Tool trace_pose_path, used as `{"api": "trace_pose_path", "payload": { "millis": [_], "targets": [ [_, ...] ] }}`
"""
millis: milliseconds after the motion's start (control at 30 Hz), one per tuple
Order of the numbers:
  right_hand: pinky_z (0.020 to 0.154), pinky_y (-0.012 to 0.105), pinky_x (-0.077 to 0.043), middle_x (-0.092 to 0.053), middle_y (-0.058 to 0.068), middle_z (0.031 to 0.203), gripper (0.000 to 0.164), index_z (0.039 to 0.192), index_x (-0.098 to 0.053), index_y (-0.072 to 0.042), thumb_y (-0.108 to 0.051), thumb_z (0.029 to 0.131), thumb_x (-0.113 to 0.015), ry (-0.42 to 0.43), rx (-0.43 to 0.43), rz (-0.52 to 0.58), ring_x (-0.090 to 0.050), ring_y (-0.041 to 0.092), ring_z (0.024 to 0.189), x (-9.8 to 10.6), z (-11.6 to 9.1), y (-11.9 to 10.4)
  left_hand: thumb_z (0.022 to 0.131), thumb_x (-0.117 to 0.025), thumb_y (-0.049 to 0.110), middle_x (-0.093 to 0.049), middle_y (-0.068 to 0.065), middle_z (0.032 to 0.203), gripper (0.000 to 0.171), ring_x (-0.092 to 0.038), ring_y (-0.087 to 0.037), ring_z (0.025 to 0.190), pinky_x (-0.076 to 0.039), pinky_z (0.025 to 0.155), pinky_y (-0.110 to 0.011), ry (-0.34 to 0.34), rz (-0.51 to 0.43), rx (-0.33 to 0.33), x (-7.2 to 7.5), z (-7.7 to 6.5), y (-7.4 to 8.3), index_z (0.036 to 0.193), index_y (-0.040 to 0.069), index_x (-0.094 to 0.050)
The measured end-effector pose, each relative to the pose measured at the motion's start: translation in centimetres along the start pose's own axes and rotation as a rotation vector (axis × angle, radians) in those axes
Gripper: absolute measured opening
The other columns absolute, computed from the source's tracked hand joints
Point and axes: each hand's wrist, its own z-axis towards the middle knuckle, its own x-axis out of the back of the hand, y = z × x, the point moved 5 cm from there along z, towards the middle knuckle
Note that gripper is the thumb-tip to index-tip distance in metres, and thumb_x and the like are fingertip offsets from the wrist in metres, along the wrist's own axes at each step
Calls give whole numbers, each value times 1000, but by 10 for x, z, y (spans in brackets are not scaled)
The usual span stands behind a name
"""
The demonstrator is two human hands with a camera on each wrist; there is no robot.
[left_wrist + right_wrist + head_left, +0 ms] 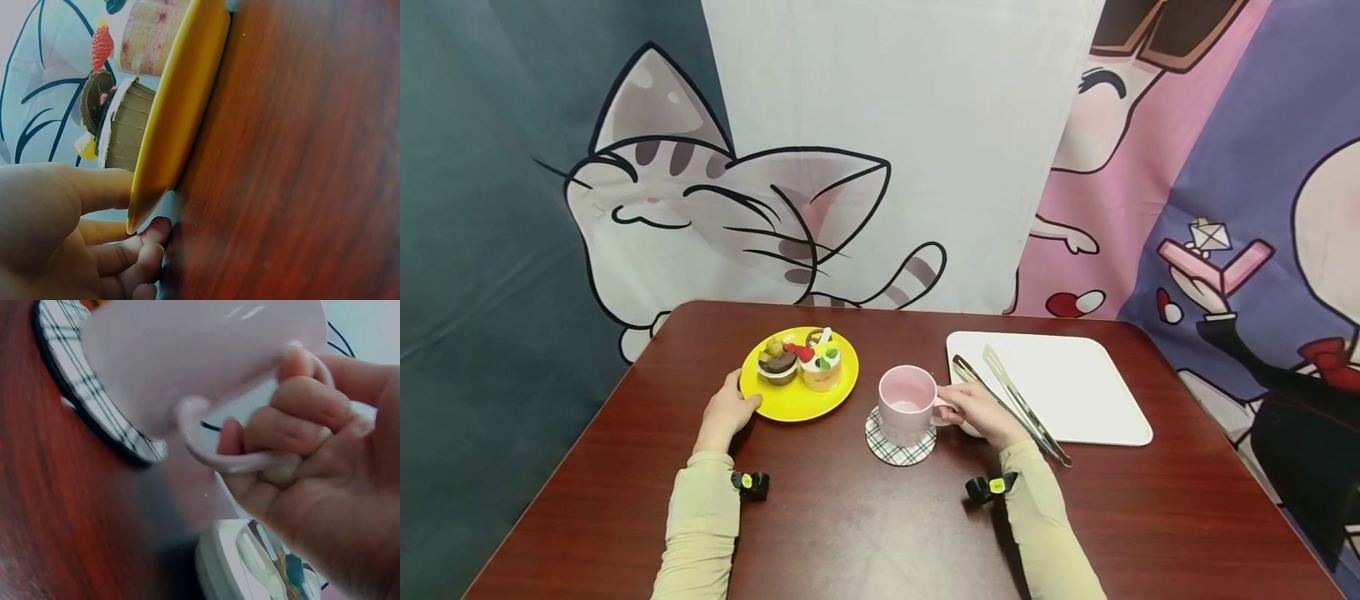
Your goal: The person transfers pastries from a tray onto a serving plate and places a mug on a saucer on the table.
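My left hand (724, 414) grips the left rim of a yellow plate (793, 408), thumb on top and fingers curled below the rim, as the left wrist view shows. Two small desserts sit on that plate: a dark-topped cupcake (777, 367) and a cup dessert (822, 371) with red and green toppings. With fingers curled through its handle, my right hand (981, 410) holds a pink mug (904, 400). The mug stands upright over a round plaid coaster (897, 454), its base overlapping the coaster in the head view.
Right of the mug lies a white tray (1090, 392), with metal tongs (1011, 392) slanting across its left side and past its front edge. A white container (234, 565) shows below my right hand in the right wrist view. The brown table (865, 533) ends at a printed curtain.
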Motion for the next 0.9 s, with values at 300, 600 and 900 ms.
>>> {"api": "trace_pose_path", "payload": {
  "millis": [300, 600, 900],
  "targets": [
    [63, 20, -37, -45, -7, 58, 49, 67, -52, -11, -37, 105, -35, -19, -44, -4, -42, 6, 56, 2, -1, -2, 95, -48, 25, -45, -32, 138, 72, -47, -44, 119, -35, 106, -56, 8, 12, -8, 2, 0, 0, 152, -2, -13],
    [89, 28, -48, -64, -2, 92, 45, 107, -63, 4, -35, 102, -43, 82, -27, -173, -61, 10, 90, 13, -12, -13, 97, -47, 24, -39, -31, 144, 71, -41, -48, 129, -33, 108, -58, 0, 4, 1, -1, -2, -4, 153, -2, -12],
    [81, 32, -52, -62, 7, 92, 35, 101, -61, 9, -23, 101, -46, 67, 23, -338, -58, 8, 86, 19, -21, -26, 96, -47, 23, -40, -31, 144, 70, -41, -48, 129, -33, 108, -57, 13, 4, 3, -3, 0, -5, 152, -2, -14]
  ]
}}
